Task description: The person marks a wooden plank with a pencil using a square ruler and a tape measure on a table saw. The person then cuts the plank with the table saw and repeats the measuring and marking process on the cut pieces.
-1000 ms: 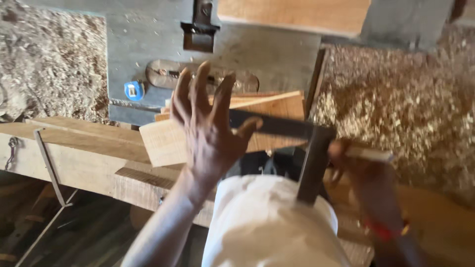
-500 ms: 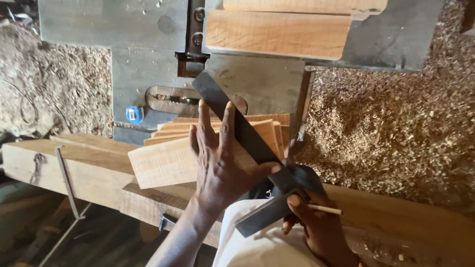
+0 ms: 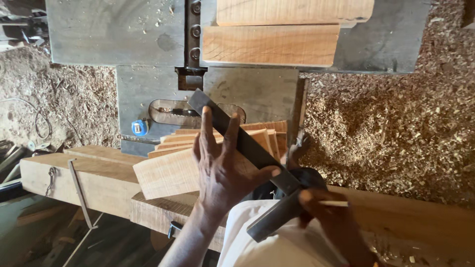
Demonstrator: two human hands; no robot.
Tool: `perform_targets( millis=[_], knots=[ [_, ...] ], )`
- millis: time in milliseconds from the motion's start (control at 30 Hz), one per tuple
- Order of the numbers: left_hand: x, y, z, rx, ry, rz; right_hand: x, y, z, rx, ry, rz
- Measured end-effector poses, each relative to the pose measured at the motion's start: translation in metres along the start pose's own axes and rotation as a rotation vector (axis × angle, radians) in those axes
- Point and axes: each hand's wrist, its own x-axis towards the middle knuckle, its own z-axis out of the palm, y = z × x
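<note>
Two long timber beams (image 3: 74, 180) run across the near part of the scene, with heaped sawdust (image 3: 396, 128) on the far right and a grey metal saw table (image 3: 118, 34) at the far side carrying two pale boards (image 3: 269, 44). On the beams lies a stack of wooden boards (image 3: 168, 170), and your left hand (image 3: 222, 170) rests flat on the top one, fingers spread, pinning the dark blade of a try square (image 3: 247, 148) that slants from far left to near right. Your right hand (image 3: 329, 217), near right, pinches a thin pencil (image 3: 334, 203) just beside the square's stock.
</note>
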Motion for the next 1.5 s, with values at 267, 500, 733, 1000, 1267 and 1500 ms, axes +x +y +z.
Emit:
perform_targets(
  millis=[267,500,733,1000,1267,1500],
  knots=[
    [0.0,0.001,0.0,-0.036,0.013,-0.02,0.043,-0.096,0.024,-0.475,-0.077,-0.891],
    [-0.003,0.0,0.003,-0.046,0.072,0.008,0.079,-0.097,0.058,-0.645,-0.14,-1.123],
    [-0.006,-0.004,0.004,-0.084,0.07,0.01,0.066,-0.114,0.049,-0.662,-0.214,-1.095],
    [-0.007,-0.006,0.007,-0.051,0.106,0.037,0.072,-0.131,0.067,-0.744,-0.181,-1.162],
    [-0.01,-0.009,0.006,-0.036,0.066,0.03,0.03,-0.103,0.013,-0.84,-0.096,-0.834],
    [-0.006,0.005,-0.004,0.037,0.104,0.105,0.008,-0.015,0.012,-0.152,-0.028,-0.22]
  ],
)
